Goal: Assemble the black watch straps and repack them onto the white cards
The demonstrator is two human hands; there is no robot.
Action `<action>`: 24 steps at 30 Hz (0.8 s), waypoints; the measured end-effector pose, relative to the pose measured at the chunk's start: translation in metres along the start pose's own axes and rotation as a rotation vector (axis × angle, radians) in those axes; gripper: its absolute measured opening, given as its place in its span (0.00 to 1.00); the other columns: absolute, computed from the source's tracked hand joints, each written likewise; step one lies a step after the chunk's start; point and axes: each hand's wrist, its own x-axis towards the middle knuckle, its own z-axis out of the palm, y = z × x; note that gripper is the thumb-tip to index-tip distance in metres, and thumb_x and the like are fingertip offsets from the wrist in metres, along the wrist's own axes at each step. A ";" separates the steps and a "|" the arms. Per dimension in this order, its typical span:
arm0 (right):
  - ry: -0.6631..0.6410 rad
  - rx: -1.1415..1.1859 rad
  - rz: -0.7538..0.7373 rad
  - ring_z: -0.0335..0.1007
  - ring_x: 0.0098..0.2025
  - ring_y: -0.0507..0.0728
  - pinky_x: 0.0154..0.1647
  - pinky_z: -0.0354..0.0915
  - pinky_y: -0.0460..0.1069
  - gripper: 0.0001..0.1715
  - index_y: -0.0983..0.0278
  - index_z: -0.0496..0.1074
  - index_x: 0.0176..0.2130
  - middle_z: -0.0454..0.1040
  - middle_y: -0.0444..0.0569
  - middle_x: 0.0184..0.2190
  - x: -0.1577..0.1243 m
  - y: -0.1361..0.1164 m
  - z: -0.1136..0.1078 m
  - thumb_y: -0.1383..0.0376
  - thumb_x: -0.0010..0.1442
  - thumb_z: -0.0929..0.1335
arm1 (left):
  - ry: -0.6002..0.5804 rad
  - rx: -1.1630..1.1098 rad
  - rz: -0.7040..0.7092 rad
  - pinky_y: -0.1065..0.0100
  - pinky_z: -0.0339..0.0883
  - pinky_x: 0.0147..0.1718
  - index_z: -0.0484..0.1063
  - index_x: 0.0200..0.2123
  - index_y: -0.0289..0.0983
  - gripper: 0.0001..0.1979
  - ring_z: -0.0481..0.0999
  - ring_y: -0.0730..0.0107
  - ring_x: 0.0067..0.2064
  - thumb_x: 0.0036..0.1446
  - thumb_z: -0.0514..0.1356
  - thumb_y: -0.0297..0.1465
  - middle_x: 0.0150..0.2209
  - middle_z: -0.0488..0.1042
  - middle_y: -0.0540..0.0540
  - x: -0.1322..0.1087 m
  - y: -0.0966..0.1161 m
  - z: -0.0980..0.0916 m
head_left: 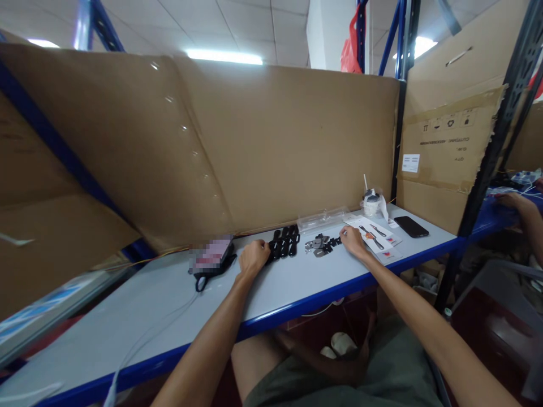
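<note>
My left hand (253, 257) rests on the table at the left edge of a group of glossy black elongated parts (284, 243), lined up side by side. Its fingers are curled closed against them, and what lies under the fingertips is hidden. On the right, my right hand (353, 242) has its fingertips pinched together at a small black part at the end of a loose pile. That pile mixes small black pieces (327, 247) with grey metal-looking pieces (316, 244). Printed sheets (375, 233) picturing black-handled tools lie just beyond and beside my right hand.
A black phone (411, 226) and a lidded cup with a straw (371, 202) are at the right end. Clear plastic packaging (324, 219) lies by the cardboard wall (297, 147). A blurred device (212, 257) with a cable stands left. Another person's hand (511, 200) shows far right.
</note>
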 end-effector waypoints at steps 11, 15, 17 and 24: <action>0.014 -0.017 -0.023 0.77 0.43 0.58 0.44 0.64 0.47 0.13 0.65 0.80 0.40 0.82 0.54 0.39 -0.001 -0.002 -0.002 0.72 0.63 0.65 | 0.072 -0.177 0.322 0.61 0.66 0.53 0.71 0.57 0.39 0.24 0.75 0.57 0.55 0.68 0.47 0.44 0.55 0.76 0.40 0.001 0.005 0.001; 0.009 -0.019 -0.019 0.77 0.44 0.58 0.44 0.64 0.47 0.14 0.64 0.80 0.41 0.82 0.54 0.40 -0.001 -0.003 -0.001 0.72 0.63 0.65 | -0.032 -0.156 0.537 0.61 0.57 0.63 0.69 0.61 0.37 0.30 0.68 0.58 0.63 0.68 0.44 0.47 0.64 0.68 0.41 0.001 0.005 0.010; 0.009 -0.023 -0.015 0.77 0.43 0.58 0.44 0.64 0.46 0.14 0.64 0.80 0.41 0.82 0.53 0.39 -0.001 -0.003 0.000 0.71 0.64 0.65 | -0.048 -0.132 0.593 0.60 0.53 0.66 0.69 0.63 0.36 0.31 0.64 0.59 0.66 0.68 0.44 0.48 0.66 0.66 0.40 0.001 0.004 0.014; 0.019 -0.045 -0.038 0.77 0.44 0.59 0.45 0.63 0.47 0.14 0.64 0.79 0.42 0.81 0.54 0.41 -0.007 -0.006 -0.008 0.70 0.65 0.64 | -0.072 -0.060 0.630 0.55 0.48 0.68 0.65 0.66 0.35 0.31 0.55 0.58 0.71 0.69 0.43 0.46 0.68 0.62 0.38 0.005 0.002 0.023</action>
